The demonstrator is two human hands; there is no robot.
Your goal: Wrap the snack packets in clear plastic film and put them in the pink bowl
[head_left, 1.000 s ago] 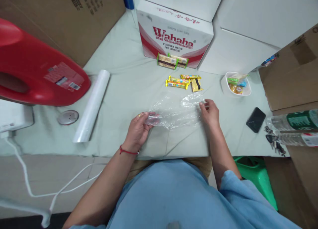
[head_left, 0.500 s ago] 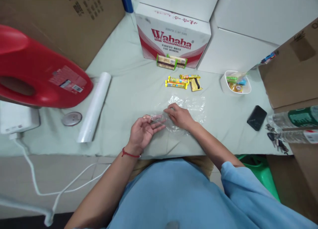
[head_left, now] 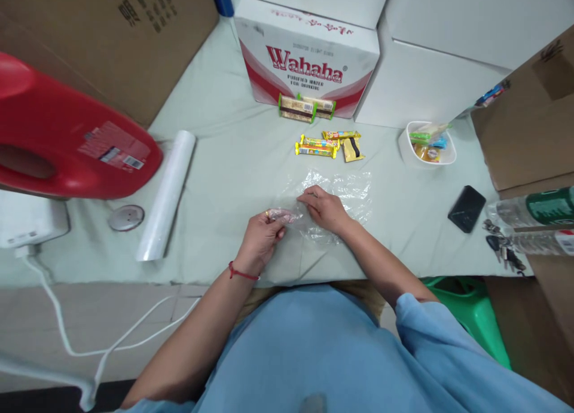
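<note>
A clear plastic bag (head_left: 352, 192) lies flat on the pale green cloth, its near left part lifted between my hands. My left hand (head_left: 262, 236) is closed on the bag's left end, with the film stretched over its fingers. Thumb and fingers of my right hand (head_left: 325, 208) pinch the film a little to the right. Just beyond the bag lie several yellow-wrapped snack bars (head_left: 316, 151) and a small gold packet with a dark band (head_left: 352, 149). Two green-edged snack packs (head_left: 296, 108) lean on the white and red water carton (head_left: 309, 57).
On the left are a white roll (head_left: 165, 195), a round grey disc (head_left: 126, 217), a red jug (head_left: 81, 138) and a white power block (head_left: 33, 219). To the right stand a white tub (head_left: 410, 151) of packets, a black phone-like slab (head_left: 467, 208), keys (head_left: 504, 251) and clear bottles (head_left: 515, 213).
My left hand has gone from spread fingers to closed on the bag's film. My right hand has stayed nearly in place. The view has shifted slightly.
</note>
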